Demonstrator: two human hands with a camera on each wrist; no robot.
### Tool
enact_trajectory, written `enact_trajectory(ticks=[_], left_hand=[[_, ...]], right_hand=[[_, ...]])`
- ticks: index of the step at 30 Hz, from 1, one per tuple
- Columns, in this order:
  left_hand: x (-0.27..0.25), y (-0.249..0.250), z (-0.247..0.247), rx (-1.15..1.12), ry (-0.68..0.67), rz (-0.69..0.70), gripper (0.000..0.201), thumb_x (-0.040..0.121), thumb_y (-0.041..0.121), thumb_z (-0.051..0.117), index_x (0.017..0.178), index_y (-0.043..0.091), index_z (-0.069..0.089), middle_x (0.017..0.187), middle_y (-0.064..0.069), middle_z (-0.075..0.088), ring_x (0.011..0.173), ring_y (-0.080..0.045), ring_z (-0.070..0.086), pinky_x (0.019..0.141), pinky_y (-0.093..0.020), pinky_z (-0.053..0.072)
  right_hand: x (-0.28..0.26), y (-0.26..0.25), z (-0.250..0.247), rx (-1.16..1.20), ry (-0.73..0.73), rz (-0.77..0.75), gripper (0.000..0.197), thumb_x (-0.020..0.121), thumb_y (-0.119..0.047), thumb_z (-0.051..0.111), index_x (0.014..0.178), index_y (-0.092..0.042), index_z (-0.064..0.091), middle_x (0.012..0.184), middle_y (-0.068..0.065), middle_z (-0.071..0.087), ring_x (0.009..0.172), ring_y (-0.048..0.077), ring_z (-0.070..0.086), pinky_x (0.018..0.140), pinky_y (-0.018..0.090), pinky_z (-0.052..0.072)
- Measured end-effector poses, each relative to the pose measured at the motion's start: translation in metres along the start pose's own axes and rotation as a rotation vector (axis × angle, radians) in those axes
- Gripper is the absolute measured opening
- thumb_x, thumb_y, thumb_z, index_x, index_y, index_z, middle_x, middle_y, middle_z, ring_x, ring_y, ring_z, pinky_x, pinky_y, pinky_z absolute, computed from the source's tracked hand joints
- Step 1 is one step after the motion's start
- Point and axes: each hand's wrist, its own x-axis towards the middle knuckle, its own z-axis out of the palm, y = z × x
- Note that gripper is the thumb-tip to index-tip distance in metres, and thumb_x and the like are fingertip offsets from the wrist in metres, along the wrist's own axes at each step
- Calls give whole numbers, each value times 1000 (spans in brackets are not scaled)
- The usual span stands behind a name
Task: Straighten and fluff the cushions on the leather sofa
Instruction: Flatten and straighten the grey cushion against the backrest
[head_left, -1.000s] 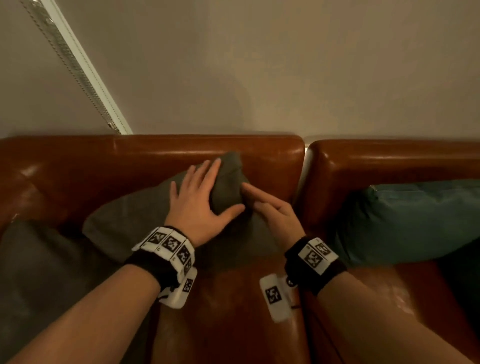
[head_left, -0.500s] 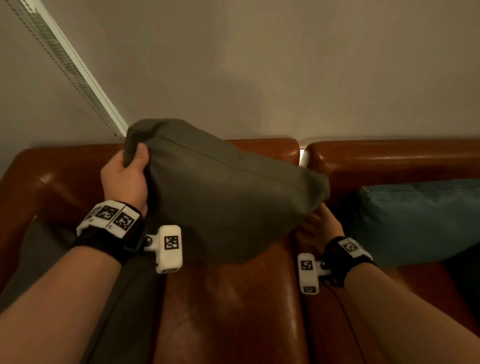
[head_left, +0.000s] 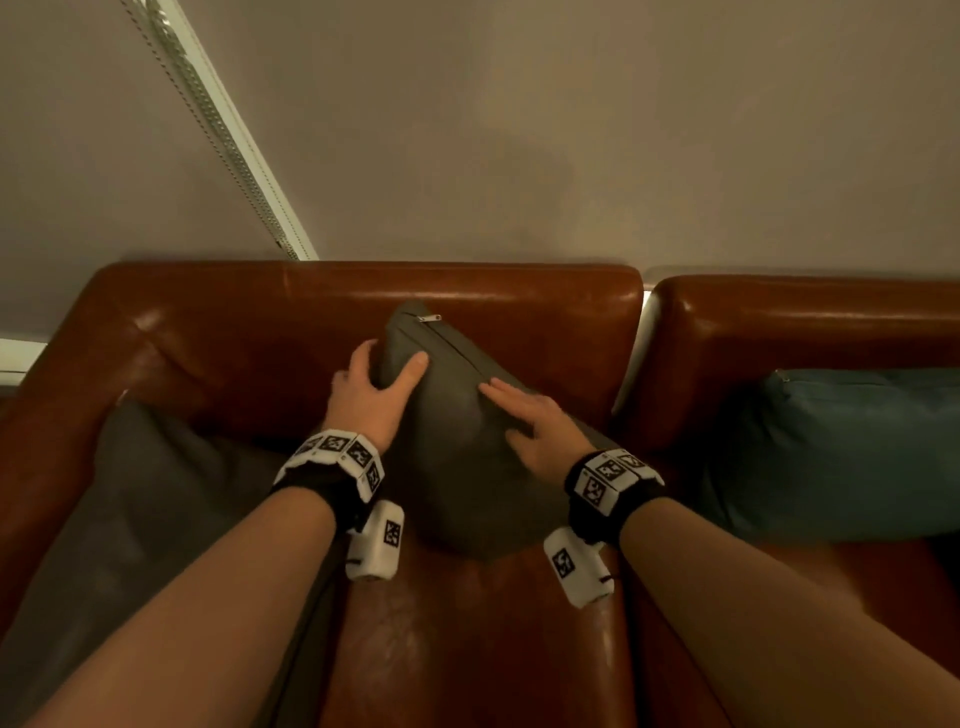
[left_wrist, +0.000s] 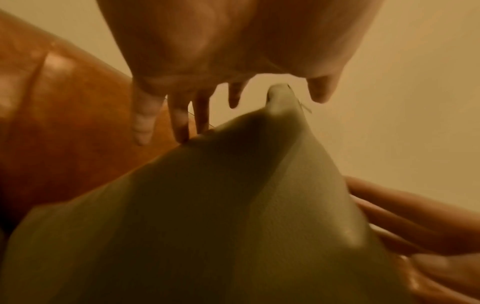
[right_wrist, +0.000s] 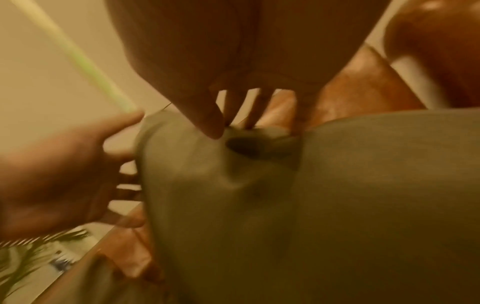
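Note:
A grey-green cushion (head_left: 462, 467) with a zip pull at its top corner stands tilted on the brown leather sofa (head_left: 260, 322), leaning against the backrest. My left hand (head_left: 374, 389) straddles its upper left edge: the thumb lies on the front face and the spread, straight fingers (left_wrist: 179, 119) lie against the far side. My right hand (head_left: 535, 421) presses flat on the cushion's right face with straight fingers. In the right wrist view the thumb (right_wrist: 210, 125) dents the fabric (right_wrist: 337, 195). The cushion's lower corner rests on the seat between my wrists.
A dark grey cushion (head_left: 156, 519) lies slumped in the sofa's left corner. A teal cushion (head_left: 831, 452) leans on the right sofa section, past the gap (head_left: 631, 358) between the two backrests. Behind is a plain wall with a slanted white rail (head_left: 223, 130).
Half a second ago my left hand held the cushion up by a corner. The cushion is now down on the seat against the backrest, turned with a corner up, and both hands lie on its sides.

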Motion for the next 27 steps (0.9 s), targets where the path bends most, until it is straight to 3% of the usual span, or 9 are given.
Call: enact_trajectory(ticks=[3,6,8,10,13,16,21,24,27], left_hand=[[9,-7,-9,159,119,127,59,87,63,52,128,21,54,139,-7,48,122,-31,51,100,-40,40],[19,-11,-14,105,137,192,35,94,52,48,111,26,63,109,-3,67,103,-28,62,93,-40,47],[24,-14,-14,28,168,196,30,94,51,46,102,29,66,100,1,68,97,-27,63,93,-45,49],[28,-13,-13,-38,223,199,28,94,49,47,98,30,67,99,2,68,97,-25,63,94,-43,48],[39,-4,-21,-133,330,162,21,97,40,49,96,28,66,101,3,66,102,-25,61,91,-34,43],[56,-5,-31,-75,360,101,29,97,42,48,106,22,66,110,-1,66,109,-28,58,88,-31,38],[70,-29,-18,38,255,-155,55,99,50,41,141,14,45,145,-13,48,131,-38,45,106,-44,34],[67,-49,-12,46,285,-90,44,98,50,42,123,16,55,125,-11,59,119,-38,53,99,-47,39],[57,-59,-12,54,323,64,36,98,47,45,97,12,55,88,-1,59,89,-27,57,81,-40,42]], right_hand=[[-14,39,1,-9,182,265,55,97,-36,52,148,-42,32,154,-8,34,143,23,29,114,45,27],[-38,98,0,72,249,832,91,77,-83,42,153,-38,21,161,5,20,145,39,21,114,59,22],[-47,127,6,411,282,978,102,70,-89,42,152,-29,27,158,13,28,139,42,34,112,58,30],[-46,135,3,657,400,926,72,84,-69,53,135,-18,51,141,17,50,119,41,55,101,55,45],[-32,120,-22,566,630,776,42,92,-48,59,119,-17,64,117,8,64,104,31,62,93,48,52],[-7,93,-67,511,741,638,36,92,-52,55,111,-23,67,106,0,67,94,20,63,86,40,52],[16,87,-77,600,652,497,59,88,-55,60,139,-28,49,125,-7,54,107,15,55,89,35,48],[2,103,-48,739,618,468,55,86,-52,65,134,-26,54,124,-5,61,107,14,59,95,35,48],[-2,104,-40,670,735,474,30,93,-45,59,116,-26,63,109,-6,67,93,6,61,83,28,49]])
